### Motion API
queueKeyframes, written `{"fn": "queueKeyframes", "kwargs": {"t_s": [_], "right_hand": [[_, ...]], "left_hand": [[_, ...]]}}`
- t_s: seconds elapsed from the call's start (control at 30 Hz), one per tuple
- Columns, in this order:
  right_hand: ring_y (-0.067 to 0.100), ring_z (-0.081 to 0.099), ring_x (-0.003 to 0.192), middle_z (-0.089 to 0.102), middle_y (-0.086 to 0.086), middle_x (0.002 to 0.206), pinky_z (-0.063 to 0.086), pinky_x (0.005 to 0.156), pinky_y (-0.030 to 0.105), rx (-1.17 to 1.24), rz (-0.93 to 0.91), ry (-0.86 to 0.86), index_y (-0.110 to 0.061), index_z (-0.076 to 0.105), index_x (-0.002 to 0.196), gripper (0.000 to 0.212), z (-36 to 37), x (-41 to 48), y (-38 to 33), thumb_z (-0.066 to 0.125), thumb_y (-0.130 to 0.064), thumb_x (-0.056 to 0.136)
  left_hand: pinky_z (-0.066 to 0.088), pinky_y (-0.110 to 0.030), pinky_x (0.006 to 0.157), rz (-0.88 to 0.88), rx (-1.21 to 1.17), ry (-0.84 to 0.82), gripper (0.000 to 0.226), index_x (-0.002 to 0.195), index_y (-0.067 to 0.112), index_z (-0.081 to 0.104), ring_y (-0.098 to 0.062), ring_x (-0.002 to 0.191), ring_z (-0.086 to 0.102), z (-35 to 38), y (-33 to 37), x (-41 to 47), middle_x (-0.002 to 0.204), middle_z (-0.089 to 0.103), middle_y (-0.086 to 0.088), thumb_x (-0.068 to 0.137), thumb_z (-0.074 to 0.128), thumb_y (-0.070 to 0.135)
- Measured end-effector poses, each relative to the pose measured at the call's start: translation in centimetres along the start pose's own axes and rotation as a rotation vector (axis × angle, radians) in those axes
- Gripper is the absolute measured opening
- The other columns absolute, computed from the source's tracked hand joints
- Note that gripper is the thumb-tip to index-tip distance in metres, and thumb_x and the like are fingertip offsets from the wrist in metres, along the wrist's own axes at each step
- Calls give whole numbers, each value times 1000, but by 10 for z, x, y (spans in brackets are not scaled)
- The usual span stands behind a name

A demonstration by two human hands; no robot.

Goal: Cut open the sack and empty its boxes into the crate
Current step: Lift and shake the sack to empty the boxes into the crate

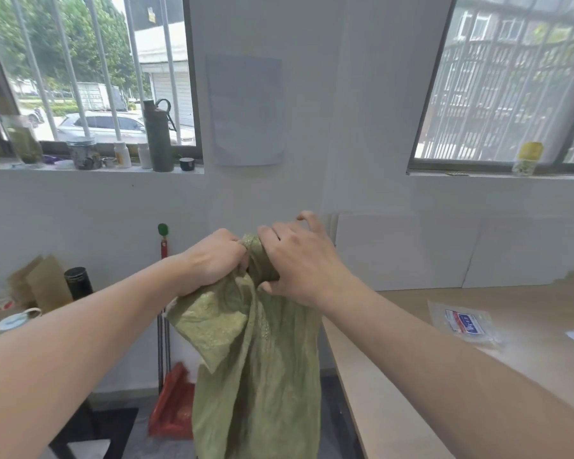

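Overhead, limp woven green sack point(256, 376)

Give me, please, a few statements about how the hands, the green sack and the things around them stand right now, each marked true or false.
1. Both hands grip the bunched top of the green sack. True: left hand, right hand.
2. The sack lies flat on the wooden table. False: it hangs in the air beside the table.
3. A clear packet lies on the table. True.
4. A dark green bottle stands on the right window sill. False: it stands on the left one.
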State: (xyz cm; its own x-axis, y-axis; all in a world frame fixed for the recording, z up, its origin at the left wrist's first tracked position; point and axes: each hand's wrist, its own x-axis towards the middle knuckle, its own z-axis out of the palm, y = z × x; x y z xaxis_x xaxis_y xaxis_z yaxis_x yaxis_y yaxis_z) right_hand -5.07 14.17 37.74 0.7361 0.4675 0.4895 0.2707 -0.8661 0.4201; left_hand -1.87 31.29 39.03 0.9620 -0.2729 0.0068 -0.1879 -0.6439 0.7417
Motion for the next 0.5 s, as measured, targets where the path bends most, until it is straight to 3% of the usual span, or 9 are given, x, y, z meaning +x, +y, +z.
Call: {"fn": "queueKeyframes", "kwargs": {"t_s": [0.07,0.17,0.27,0.4,0.5], "right_hand": [[28,65,96,67,3,103,39,88,42,13,-14,4,-15,58,113,65,-4,1,2,80,-58,70],[28,66,91,66,1,100,32,64,34,101,-5,-32,-19,49,98,47,-11,2,7,77,-51,78],[31,68,87,67,3,95,33,58,34,147,19,-133,-21,42,92,38,-10,-3,9,70,-46,83],[33,67,81,66,2,86,33,58,32,213,101,-159,-25,61,89,18,-5,-5,9,67,-36,77],[31,65,75,63,-3,75,33,55,29,310,192,-195,-23,64,82,13,0,-1,7,66,-28,69]], "left_hand": [[28,-25,45,-57,-121,-91,32,46,18,39,-18,44,30,0,6,-4,48,35,-1,66,52,-3],[23,-21,44,-35,-242,-226,22,40,21,35,-16,43,23,1,8,-10,47,29,1,45,49,4],[30,-20,44,14,-169,-264,19,50,16,44,-18,43,33,3,4,-10,48,38,-1,59,55,3],[50,-28,55,69,54,-299,11,70,11,61,-21,56,61,3,7,-13,60,64,-3,77,69,13],[57,-34,65,229,266,-177,23,87,15,65,-19,69,69,1,5,-15,72,72,1,72,78,27]]}}
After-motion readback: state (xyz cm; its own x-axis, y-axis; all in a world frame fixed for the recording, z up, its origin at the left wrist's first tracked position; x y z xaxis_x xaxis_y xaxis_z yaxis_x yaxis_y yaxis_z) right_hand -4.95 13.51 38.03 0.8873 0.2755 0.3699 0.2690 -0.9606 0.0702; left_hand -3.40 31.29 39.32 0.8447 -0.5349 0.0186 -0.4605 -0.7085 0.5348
